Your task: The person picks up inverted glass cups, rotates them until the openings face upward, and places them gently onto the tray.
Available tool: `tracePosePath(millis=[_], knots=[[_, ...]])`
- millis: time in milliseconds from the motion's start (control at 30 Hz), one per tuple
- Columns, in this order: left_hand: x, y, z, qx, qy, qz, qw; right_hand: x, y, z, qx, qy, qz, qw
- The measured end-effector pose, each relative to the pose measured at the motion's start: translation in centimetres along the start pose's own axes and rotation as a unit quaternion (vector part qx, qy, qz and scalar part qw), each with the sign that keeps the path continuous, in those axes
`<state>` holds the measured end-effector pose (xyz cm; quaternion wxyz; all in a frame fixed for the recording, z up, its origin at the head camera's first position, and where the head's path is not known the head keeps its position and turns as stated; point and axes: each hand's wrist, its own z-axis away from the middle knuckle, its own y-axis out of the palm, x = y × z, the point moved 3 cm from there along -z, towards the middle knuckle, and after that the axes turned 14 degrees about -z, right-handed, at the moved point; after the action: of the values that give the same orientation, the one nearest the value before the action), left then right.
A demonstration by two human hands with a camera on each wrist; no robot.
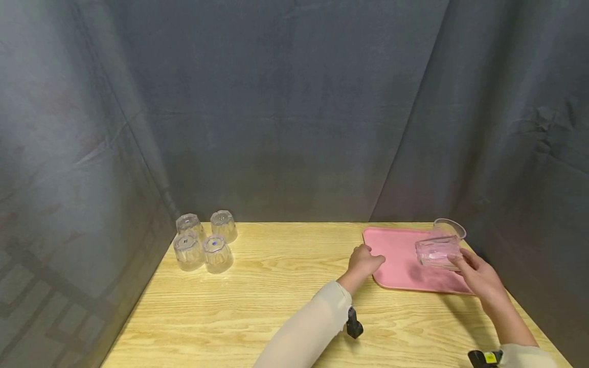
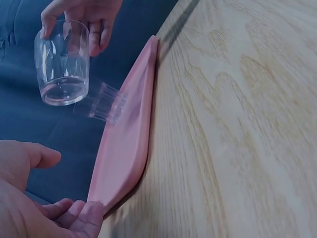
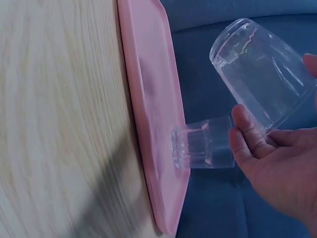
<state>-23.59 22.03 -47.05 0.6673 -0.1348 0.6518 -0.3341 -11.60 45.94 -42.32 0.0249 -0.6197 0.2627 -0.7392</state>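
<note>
My right hand (image 1: 480, 276) grips a clear drinking glass (image 1: 434, 253) near its rim, thumb on one side and fingers on the other. The glass is tilted over the pink tray (image 1: 393, 263), its base toward the left in the head view. On the tray stands a second clear glass (image 3: 200, 144), upright, partly behind the held one in the head view. My left hand (image 1: 363, 263) is at the tray's left edge. In the left wrist view its fingertips (image 2: 91, 213) touch the tray's corner, with the thumb raised apart from it.
Several clear glasses (image 1: 217, 254) stand upside down, grouped at the back left of the wooden table (image 1: 276, 271). Dark grey curtains (image 1: 276, 112) close off the back and both sides. The tray lies close to the right-hand curtain.
</note>
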Motion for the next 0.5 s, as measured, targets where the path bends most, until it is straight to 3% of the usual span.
tracePosePath(millis=[200,500], knots=[[0.5,0.2,0.1,0.009,-0.004,0.01,0.9999,0.1,-1.0,0.2,-0.011,-0.013,0.035,0.9992],[1.4,1.0,-0.5,0.029,0.003,-0.01,0.9995,0.3,-1.8,0.5,-0.01,-0.039,0.076,0.9963]])
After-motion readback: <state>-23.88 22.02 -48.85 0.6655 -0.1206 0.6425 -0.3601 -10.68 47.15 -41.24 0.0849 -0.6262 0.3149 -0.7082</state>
